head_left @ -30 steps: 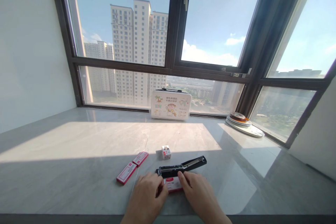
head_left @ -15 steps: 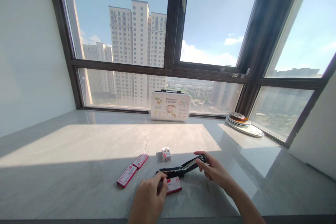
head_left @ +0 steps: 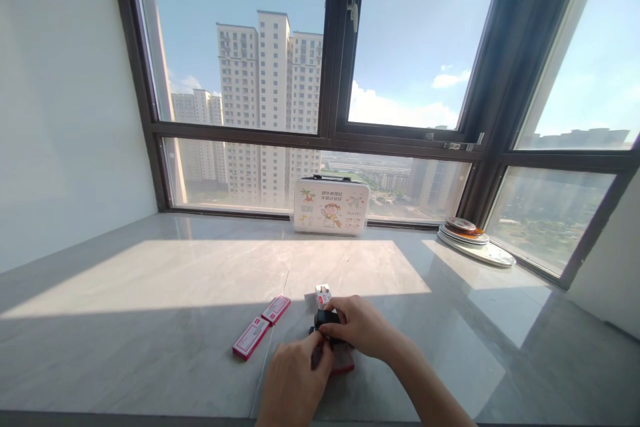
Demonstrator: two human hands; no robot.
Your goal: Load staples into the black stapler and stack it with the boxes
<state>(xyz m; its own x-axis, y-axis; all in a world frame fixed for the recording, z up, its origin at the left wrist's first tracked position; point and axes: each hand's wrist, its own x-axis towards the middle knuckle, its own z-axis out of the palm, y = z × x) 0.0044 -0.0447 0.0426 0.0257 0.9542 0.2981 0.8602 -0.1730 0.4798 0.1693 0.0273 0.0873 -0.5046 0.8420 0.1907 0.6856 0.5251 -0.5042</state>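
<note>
A black stapler [head_left: 328, 318] lies folded together on the stone sill, mostly covered by my fingers. My right hand [head_left: 357, 327] is closed around its top, fingers over the far side and thumb in front. At the stapler's near left end, my left hand [head_left: 300, 373] is closed with thumb and forefinger pinched against it. A red and white flat box [head_left: 344, 363] lies just in front of the stapler, partly hidden by my hands and in shade. Right behind the stapler stands a small white box [head_left: 323, 293] with red print.
Two red and white flat boxes, a longer one [head_left: 250, 339] and a shorter one [head_left: 277, 309], lie end to end at the left. A white cartoon-printed case [head_left: 330, 207] leans by the window. Stacked round plates [head_left: 475, 247] sit in the right corner.
My right hand has swung the stapler's raised upper arm leftward and down onto its base, so the stapler went from spread open to folded. My left hand stays at its left end.
</note>
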